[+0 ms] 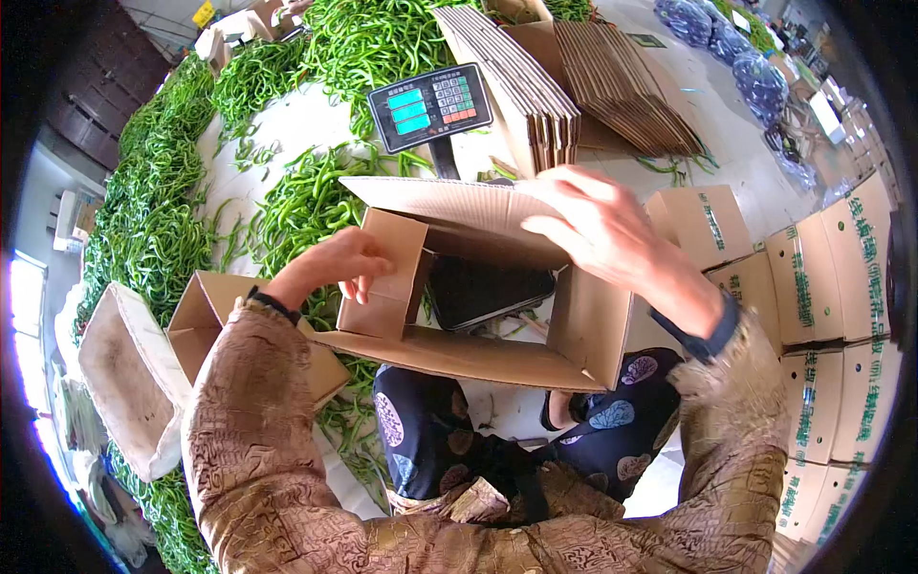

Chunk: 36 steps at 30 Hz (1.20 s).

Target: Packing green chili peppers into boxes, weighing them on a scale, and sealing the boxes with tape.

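Head view, looking down: nearest, along the lower edge, are brown patterned sleeves (253, 421) and, between them, dark trousers (421, 411) with large round motifs. Just beyond the knees, at the centre of the frame, is the open carton (469, 356), brown and roughly rectangular, its top facing up toward the camera. A dark flat tray (483, 287) shows through its middle, with pale floor beside it.

The left hand (346, 256), left of centre, lies at the carton's left flap (387, 292), its fingers loosely bent — whether they grip the cardboard, I cannot tell. The right hand (598, 225), slightly blurred, is at the right end of the back flap (445, 203), fingers stretched toward the left; whether it pinches that edge or only rests there, I cannot tell either.

Around this, at the left of the frame, a stained white bin (129, 383) lies tilted beside a second brown carton (220, 297). At the right, boxes (813, 287) with green printing stand stacked. Beyond the carton, above centre, a dark scale display (430, 107) with three turquoise windows and a keypad leans on its post.

Farther off, green peppers (143, 210) heap across the upper left — long, thin and tangled — while flattened cartons (622, 86) stand in rows at the upper centre. Farthest, toward the upper right, lie bluish-purple plastic bags (760, 84).
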{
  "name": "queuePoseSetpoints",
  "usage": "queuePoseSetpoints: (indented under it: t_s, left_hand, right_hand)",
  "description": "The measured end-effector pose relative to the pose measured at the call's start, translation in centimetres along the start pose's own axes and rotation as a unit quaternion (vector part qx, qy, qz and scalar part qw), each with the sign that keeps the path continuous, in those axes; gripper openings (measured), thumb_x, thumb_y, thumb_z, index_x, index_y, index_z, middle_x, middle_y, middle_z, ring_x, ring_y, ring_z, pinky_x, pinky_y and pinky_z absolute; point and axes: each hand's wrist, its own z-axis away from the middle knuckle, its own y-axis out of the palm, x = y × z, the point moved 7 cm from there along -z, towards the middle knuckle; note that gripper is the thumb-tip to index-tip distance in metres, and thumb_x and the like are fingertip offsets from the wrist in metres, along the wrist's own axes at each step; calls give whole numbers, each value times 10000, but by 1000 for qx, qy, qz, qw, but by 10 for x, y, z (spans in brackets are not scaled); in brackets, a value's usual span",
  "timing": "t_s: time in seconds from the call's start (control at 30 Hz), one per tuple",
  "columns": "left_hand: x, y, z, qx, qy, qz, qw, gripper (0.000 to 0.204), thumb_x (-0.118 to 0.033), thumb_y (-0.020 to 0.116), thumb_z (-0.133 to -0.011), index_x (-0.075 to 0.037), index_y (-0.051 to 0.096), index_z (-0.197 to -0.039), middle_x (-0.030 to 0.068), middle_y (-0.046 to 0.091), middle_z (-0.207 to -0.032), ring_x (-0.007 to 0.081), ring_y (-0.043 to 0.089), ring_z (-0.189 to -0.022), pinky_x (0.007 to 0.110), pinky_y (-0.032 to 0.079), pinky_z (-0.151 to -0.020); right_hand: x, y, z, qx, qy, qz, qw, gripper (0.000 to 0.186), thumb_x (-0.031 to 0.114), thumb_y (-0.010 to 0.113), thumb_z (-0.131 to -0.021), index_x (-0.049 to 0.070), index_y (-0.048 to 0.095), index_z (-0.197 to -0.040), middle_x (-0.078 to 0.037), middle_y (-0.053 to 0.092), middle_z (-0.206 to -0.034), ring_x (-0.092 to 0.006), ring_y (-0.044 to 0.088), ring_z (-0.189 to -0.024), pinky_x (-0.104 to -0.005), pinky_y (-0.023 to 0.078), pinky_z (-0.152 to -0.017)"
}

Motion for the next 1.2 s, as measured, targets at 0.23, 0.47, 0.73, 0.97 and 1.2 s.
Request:
queuePoseSetpoints:
  t_s: [0.23,0.47,0.73,0.97,1.2]
  left_hand:
    - [-18,-1,12,-151,159,219,951,181,-168,613,-891,-18,625,-991,-2,578,-608,71,557,-470,204,448,-407]
    - [-5,15,28,-161,213,227,937,416,-276,597,-926,34,576,-1203,98,668,-927,147,664,-807,268,511,-720]
    - [21,53,65,-188,341,524,758,1313,-952,420,-569,-30,234,-1485,179,376,-1472,310,341,-1361,428,201,-1133]
    - [12,73,78,-293,385,366,795,1173,-852,524,-693,11,291,-1452,244,448,-1395,317,388,-1342,434,244,-1118]
    - [-11,46,82,-354,285,319,832,912,-679,488,-842,-37,310,-1465,183,481,-1401,295,351,-1369,437,273,-1114]
  right_hand:
    - [9,-6,67,-66,37,-68,995,80,150,703,-812,105,661,-761,-20,648,-661,-183,616,-596,-314,446,-609]
    - [-17,146,52,93,-9,-42,995,225,267,587,-917,79,580,-794,-92,636,-702,-273,641,-703,-393,506,-678]
    - [-13,140,60,66,-41,-20,997,163,148,626,-820,26,606,-925,-117,615,-989,-254,585,-965,-359,491,-808]
    - [-9,152,67,187,-87,-8,979,208,99,576,-771,16,623,-955,-129,597,-1084,-258,557,-1048,-366,474,-848]
    - [-3,16,-4,-209,-74,100,970,429,82,675,-798,37,574,-1212,-122,561,-1209,-298,544,-1101,-406,464,-904]
